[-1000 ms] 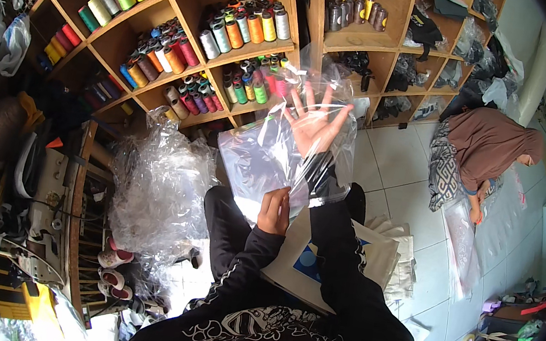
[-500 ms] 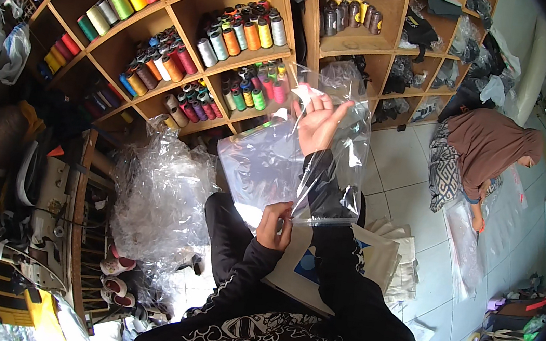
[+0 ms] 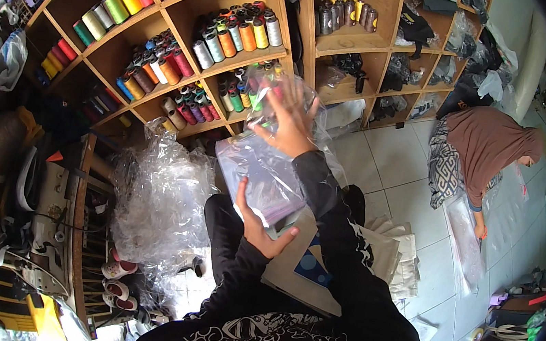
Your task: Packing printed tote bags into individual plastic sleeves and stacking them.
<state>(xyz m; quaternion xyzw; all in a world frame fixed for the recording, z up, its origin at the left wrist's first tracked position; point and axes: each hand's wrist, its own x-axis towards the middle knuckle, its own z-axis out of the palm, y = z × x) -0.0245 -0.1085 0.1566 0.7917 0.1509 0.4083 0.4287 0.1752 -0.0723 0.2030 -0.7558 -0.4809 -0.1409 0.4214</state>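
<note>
My right hand (image 3: 287, 123) reaches up and away from me with its fingers spread, somewhat blurred. A clear plastic bag (image 3: 321, 120) covers that hand and part of the sleeve, and the hand seems to be inside it. Nearer me, my left hand (image 3: 258, 227) is open, thumb and fingers apart, beside the lower edge of a stack of clear plastic bags (image 3: 253, 161). Whether it touches the stack I cannot tell. Beneath my hands, a beige cloth piece (image 3: 287, 269) with a blue printed patch lies across my lap.
Wooden shelves (image 3: 194, 12) with thread spools stand ahead. A heap of crumpled clear plastic (image 3: 163, 190) lies left, near a sewing machine (image 3: 50, 210). Folded beige cloth (image 3: 399, 256) sits on the tiled floor. At right a person (image 3: 485, 154) bends over long plastic sheets (image 3: 463, 247).
My right hand has swung left and nearer the stack, the plastic bag moving with it. My left hand has let go of the bag's edge and opened its fingers.
</note>
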